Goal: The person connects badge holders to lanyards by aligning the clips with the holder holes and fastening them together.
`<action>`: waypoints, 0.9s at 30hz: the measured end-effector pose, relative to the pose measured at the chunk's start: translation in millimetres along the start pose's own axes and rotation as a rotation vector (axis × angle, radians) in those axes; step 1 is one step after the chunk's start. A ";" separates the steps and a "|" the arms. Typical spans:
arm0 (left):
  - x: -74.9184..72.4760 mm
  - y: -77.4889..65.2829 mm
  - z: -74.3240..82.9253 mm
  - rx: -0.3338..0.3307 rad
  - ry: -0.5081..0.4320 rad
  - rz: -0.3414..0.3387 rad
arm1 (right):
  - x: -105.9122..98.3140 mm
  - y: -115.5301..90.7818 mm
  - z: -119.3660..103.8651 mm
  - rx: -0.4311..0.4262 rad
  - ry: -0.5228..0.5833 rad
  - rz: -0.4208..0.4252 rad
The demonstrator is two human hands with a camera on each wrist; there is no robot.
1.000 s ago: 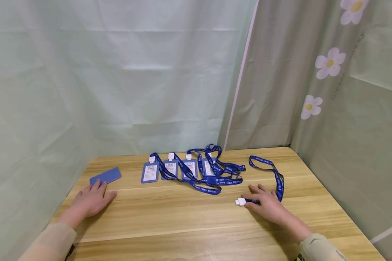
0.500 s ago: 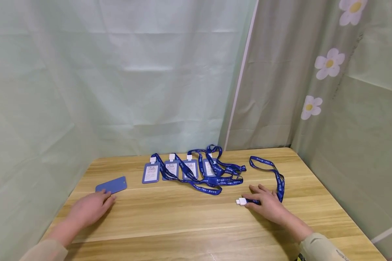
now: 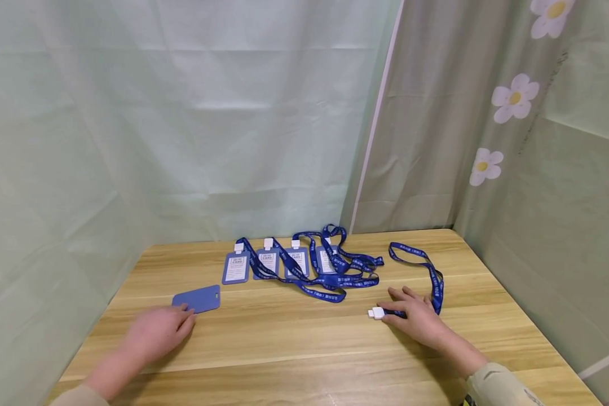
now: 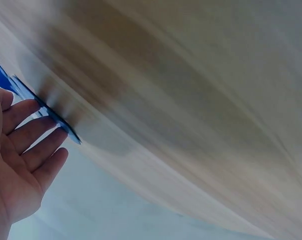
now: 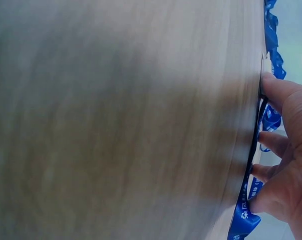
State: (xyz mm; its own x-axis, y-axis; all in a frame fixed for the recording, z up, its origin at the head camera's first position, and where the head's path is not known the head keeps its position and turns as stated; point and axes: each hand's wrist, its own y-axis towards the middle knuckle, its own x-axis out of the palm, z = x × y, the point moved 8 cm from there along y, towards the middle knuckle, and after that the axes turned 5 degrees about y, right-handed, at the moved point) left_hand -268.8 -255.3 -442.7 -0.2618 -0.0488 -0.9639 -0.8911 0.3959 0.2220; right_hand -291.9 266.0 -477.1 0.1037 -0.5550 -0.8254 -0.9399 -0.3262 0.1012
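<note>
In the head view, a plain blue card holder (image 3: pixel 199 298) with a slot at its right end lies on the left part of the table. My left hand (image 3: pixel 154 334) touches its near edge; the left wrist view shows nearly straight fingers (image 4: pixel 46 145) against it. On the right, my right hand (image 3: pixel 417 318) rests over a loose blue lanyard (image 3: pixel 435 279). The lanyard's white clip (image 3: pixel 378 313) sticks out to the left beside the thumb. In the right wrist view, spread fingertips (image 5: pixel 267 140) rest along the strap.
Several blue badges (image 3: pixel 235 268) with white cards stand in a row along the back of the wooden table (image 3: pixel 284 349). Their lanyards (image 3: pixel 330 282) lie tangled over and in front of them. Curtains (image 3: pixel 254 141) hang behind and at both sides.
My left hand has slid the blue card holder to the right and nearer to me, turning it slightly. The right hand and its lanyard have stayed in place.
</note>
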 end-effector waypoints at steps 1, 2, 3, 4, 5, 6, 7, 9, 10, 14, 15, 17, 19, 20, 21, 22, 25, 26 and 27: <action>-0.6 0.7 4.0 0.010 -0.002 0.006 | 0.1 0.1 0.4 0.003 0.000 -0.002; -0.7 1.3 8.2 0.018 -0.004 0.007 | 0.3 0.0 0.6 0.005 0.000 -0.003; -0.9 2.0 12.8 0.026 -0.004 0.002 | 0.4 0.1 1.1 0.007 0.000 -0.005; -0.7 2.7 17.4 0.034 -0.004 -0.001 | 0.5 0.1 1.3 0.009 0.000 -0.004; -1.0 3.7 22.3 0.043 -0.005 0.000 | 0.6 0.0 1.4 0.008 0.000 -0.004; -1.1 4.8 27.9 0.057 -0.003 0.001 | 0.5 0.1 1.5 0.009 -0.001 -0.004; -1.9 5.9 33.8 0.070 -0.005 0.000 | 0.6 -0.1 1.3 0.008 0.001 -0.005; -2.8 8.0 45.6 0.091 -0.006 -0.002 | 0.6 -0.1 1.5 0.008 0.001 -0.004; -3.6 8.9 51.5 0.103 -0.010 0.007 | 0.7 -0.3 1.3 0.008 0.002 -0.004; -6.9 12.3 73.2 0.132 -0.006 0.036 | 1.2 0.1 2.1 0.012 0.009 -0.009; -7.2 12.9 77.7 0.137 -0.004 0.042 | 1.3 0.1 2.1 0.012 0.011 -0.009; -7.5 14.3 85.8 0.143 0.007 0.044 | 1.1 0.4 2.1 0.014 0.013 -0.010; -6.9 15.9 92.8 0.146 0.014 0.034 | 0.9 0.4 2.1 0.014 0.012 -0.008; -6.7 16.7 96.0 0.146 0.017 0.030 | 0.8 0.4 2.0 0.014 0.011 -0.008; -6.6 17.4 99.2 0.146 0.018 0.026 | 0.7 0.3 1.8 0.014 0.011 -0.007; -7.0 18.2 102.3 0.147 0.017 0.028 | 0.7 0.2 1.6 0.013 0.010 -0.006; -8.3 20.9 111.9 0.161 0.019 0.043 | 0.9 -0.3 0.8 0.010 0.008 -0.005; -8.5 21.9 115.2 0.168 0.019 0.046 | 1.1 -0.5 0.5 0.008 0.008 -0.005; -8.8 22.9 118.6 0.175 0.017 0.050 | 1.3 -0.7 0.4 0.008 0.007 -0.004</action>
State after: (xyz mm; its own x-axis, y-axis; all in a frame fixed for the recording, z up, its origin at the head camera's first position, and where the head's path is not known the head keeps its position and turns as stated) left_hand -243.0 -137.0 -446.6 -0.3116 -0.0396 -0.9494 -0.7992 0.5514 0.2393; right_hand -291.2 265.8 -478.5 0.1101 -0.5588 -0.8220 -0.9420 -0.3225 0.0931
